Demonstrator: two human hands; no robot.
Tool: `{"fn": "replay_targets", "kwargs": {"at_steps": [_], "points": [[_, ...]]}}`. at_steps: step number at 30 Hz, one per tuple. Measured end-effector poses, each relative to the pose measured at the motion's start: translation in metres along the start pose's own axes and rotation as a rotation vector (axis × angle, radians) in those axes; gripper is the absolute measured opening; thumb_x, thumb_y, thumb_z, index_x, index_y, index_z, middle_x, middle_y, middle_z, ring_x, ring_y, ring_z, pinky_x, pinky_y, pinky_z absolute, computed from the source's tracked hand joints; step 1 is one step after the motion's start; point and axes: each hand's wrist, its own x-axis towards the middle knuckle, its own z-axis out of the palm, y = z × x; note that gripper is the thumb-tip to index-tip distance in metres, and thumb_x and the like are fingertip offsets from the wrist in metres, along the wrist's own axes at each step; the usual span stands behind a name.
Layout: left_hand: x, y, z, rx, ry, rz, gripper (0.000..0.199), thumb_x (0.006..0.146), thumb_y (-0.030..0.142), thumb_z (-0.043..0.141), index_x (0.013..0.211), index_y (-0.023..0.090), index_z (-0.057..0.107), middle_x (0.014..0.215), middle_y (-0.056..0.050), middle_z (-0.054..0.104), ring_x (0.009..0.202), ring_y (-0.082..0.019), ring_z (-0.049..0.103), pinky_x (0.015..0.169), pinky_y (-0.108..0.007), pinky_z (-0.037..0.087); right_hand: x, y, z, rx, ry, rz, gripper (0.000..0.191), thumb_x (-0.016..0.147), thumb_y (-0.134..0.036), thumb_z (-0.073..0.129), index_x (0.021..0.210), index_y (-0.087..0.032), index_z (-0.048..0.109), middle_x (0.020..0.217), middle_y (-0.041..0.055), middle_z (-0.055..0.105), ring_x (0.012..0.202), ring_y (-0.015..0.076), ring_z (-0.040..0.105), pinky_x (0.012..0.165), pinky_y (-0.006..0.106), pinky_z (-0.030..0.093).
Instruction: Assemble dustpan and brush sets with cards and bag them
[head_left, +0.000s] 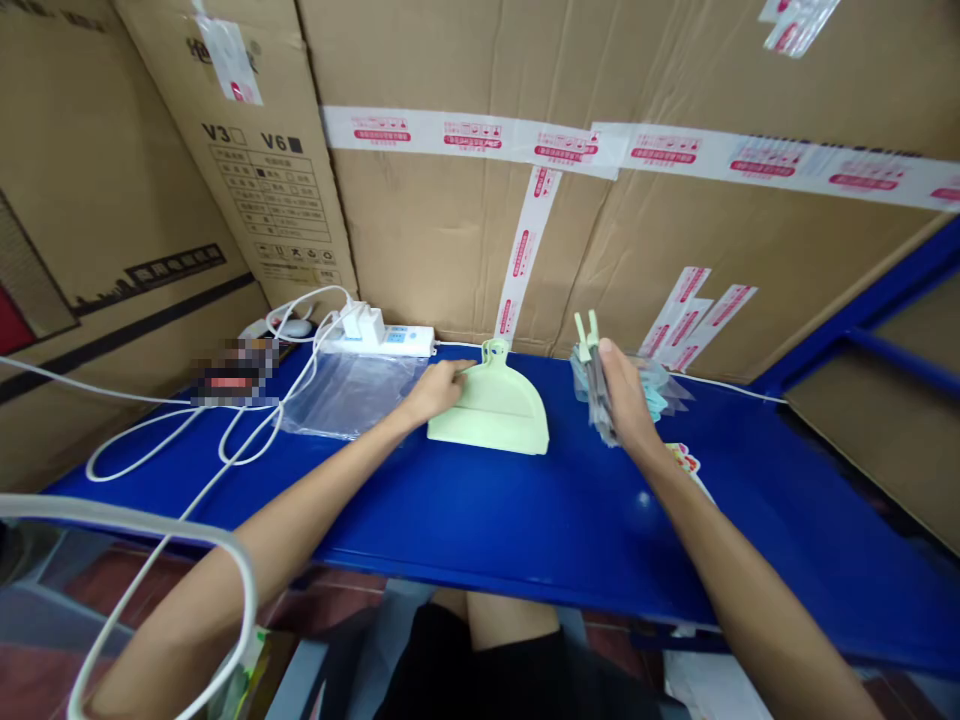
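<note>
A pale green dustpan (491, 400) lies on the blue table, its looped handle toward the cardboard wall and its straight edge toward me. My left hand (441, 388) is at its left side, index finger stretched toward the handle and the other fingers curled at the rim. Farther right, my right hand (624, 390) is closed around a small hand brush (598, 395) with grey bristles and pale green ends, held upright and slightly blurred. Behind that hand lie clear and light-blue plastic bags (654, 395), partly hidden by it.
A clear plastic bag (352, 395) lies left of the dustpan. Behind it is a white power strip (405, 340) with plugs. White cables (225, 440) loop over the table's left side and front edge. Cardboard (450, 230) walls the back; a blue metal frame (847, 330) stands at right.
</note>
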Motion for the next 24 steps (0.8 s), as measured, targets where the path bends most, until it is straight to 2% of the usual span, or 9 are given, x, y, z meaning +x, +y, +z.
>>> {"fn": "replay_targets", "kwargs": {"at_steps": [2, 5, 9, 12, 14, 17, 21, 24], "points": [[0.004, -0.007, -0.01, -0.021, 0.02, -0.009, 0.049, 0.091, 0.012, 0.05, 0.13, 0.015, 0.079, 0.137, -0.011, 0.076, 0.136, -0.034, 0.067, 0.12, -0.044, 0.047, 0.0, 0.007, 0.001, 0.021, 0.012, 0.072, 0.064, 0.099, -0.084, 0.042, 0.103, -0.026, 0.069, 0.099, 0.0055, 0.074, 0.105, 0.028, 0.07, 0.091, 0.038, 0.054], [0.008, -0.013, -0.022, -0.155, 0.026, 0.006, 0.048, 0.084, 0.015, 0.052, 0.121, 0.015, 0.082, 0.12, -0.01, 0.082, 0.119, -0.033, 0.074, 0.11, -0.044, 0.053, -0.002, 0.014, 0.008, -0.004, -0.094, 0.143, 0.064, 0.1, -0.082, 0.039, 0.103, -0.026, 0.072, 0.107, 0.0063, 0.077, 0.112, 0.0302, 0.07, 0.099, 0.042, 0.052], [0.005, -0.011, -0.025, -0.454, -0.031, -0.062, 0.049, 0.077, 0.023, 0.059, 0.121, 0.014, 0.079, 0.106, -0.009, 0.082, 0.092, -0.027, 0.076, 0.087, -0.037, 0.059, -0.009, 0.014, 0.016, -0.255, -0.274, 0.095, 0.061, 0.106, -0.074, 0.035, 0.109, -0.027, 0.073, 0.107, 0.0073, 0.076, 0.111, 0.0324, 0.069, 0.103, 0.047, 0.048], [0.004, -0.008, -0.023, -0.608, 0.046, -0.18, 0.051, 0.074, 0.025, 0.061, 0.121, 0.013, 0.076, 0.1, -0.008, 0.08, 0.082, -0.024, 0.073, 0.076, -0.033, 0.058, -0.012, 0.011, 0.017, -0.41, -0.335, 0.051, 0.058, 0.11, -0.066, 0.03, 0.113, -0.026, 0.073, 0.098, 0.0081, 0.073, 0.103, 0.031, 0.068, 0.098, 0.044, 0.048], [0.005, -0.008, -0.022, -0.643, 0.165, -0.247, 0.055, 0.072, 0.023, 0.058, 0.123, 0.011, 0.073, 0.098, -0.009, 0.079, 0.083, -0.025, 0.073, 0.075, -0.033, 0.058, -0.014, 0.008, 0.019, -0.447, -0.358, 0.045, 0.057, 0.112, -0.062, 0.029, 0.115, -0.026, 0.073, 0.096, 0.0078, 0.072, 0.101, 0.0295, 0.068, 0.094, 0.041, 0.048], [0.009, -0.01, -0.02, -0.63, 0.328, -0.275, 0.065, 0.069, 0.017, 0.055, 0.134, 0.011, 0.066, 0.107, -0.011, 0.078, 0.096, -0.027, 0.073, 0.084, -0.035, 0.06, -0.019, 0.004, 0.022, -0.509, -0.391, 0.032, 0.053, 0.113, -0.058, 0.03, 0.115, -0.026, 0.073, 0.096, 0.0075, 0.07, 0.102, 0.0285, 0.067, 0.092, 0.04, 0.046], [0.009, -0.014, -0.013, -0.498, 0.399, -0.275, 0.077, 0.073, 0.013, 0.055, 0.15, 0.016, 0.053, 0.119, -0.013, 0.074, 0.112, -0.031, 0.071, 0.095, -0.044, 0.06, -0.027, 0.002, 0.029, -0.651, -0.393, -0.051, 0.049, 0.113, -0.056, 0.037, 0.107, -0.026, 0.075, 0.097, 0.0086, 0.067, 0.103, 0.0284, 0.062, 0.092, 0.041, 0.043], [0.004, -0.013, -0.012, -0.219, 0.438, -0.19, 0.084, 0.075, 0.012, 0.059, 0.158, 0.017, 0.045, 0.131, -0.017, 0.069, 0.13, -0.037, 0.063, 0.111, -0.053, 0.053, -0.029, 0.003, 0.03, -0.686, -0.441, -0.217, 0.045, 0.11, -0.057, 0.046, 0.106, -0.024, 0.076, 0.101, 0.0089, 0.065, 0.102, 0.0271, 0.06, 0.093, 0.041, 0.039]]}}
